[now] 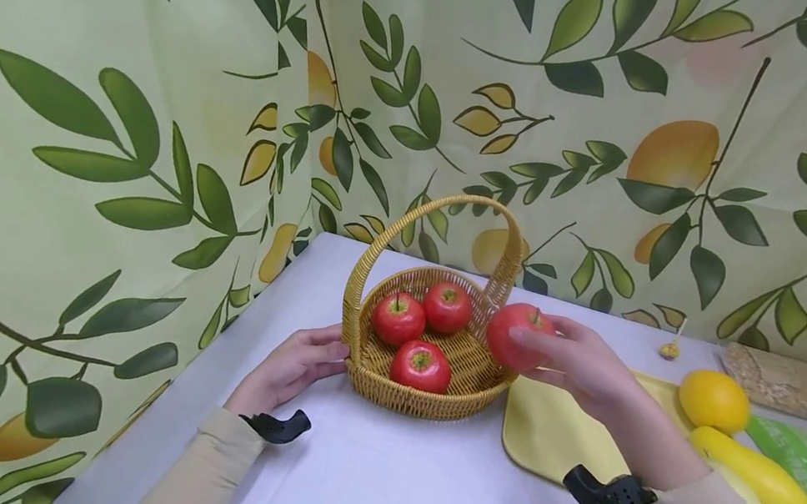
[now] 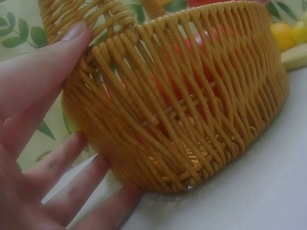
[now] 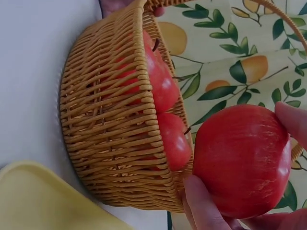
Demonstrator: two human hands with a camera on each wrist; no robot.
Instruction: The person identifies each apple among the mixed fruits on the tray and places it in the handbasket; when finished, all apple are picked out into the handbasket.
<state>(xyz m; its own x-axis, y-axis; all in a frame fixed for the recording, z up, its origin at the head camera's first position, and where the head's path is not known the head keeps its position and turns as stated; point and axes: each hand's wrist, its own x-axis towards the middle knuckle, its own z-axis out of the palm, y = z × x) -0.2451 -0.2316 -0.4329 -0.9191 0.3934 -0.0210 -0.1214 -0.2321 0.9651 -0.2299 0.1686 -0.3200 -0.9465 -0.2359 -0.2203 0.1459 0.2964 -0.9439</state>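
A wicker basket [image 1: 423, 401] with a tall arched handle stands on the white-covered table, with three red apples [image 1: 421, 366] inside. My right hand [image 1: 579, 362] holds another red apple [image 1: 518, 333] above the basket's right rim, thumb and fingers around its sides. The right wrist view shows this apple [image 3: 242, 160] close up, beside the basket wall [image 3: 110, 120]. My left hand [image 1: 295, 365] rests against the basket's left side. In the left wrist view its fairly straight, spread fingers [image 2: 76, 187] touch the outer wicker, the thumb lying near the handle's base.
A yellow tray [image 1: 556, 426] lies right of the basket. Beyond it are an orange [image 1: 713, 401], a long yellow fruit or vegetable [image 1: 754, 476], a green packet [image 1: 801, 465] and a tan flat item [image 1: 795, 388]. Leaf-patterned cloth [image 1: 405, 118] hangs behind.
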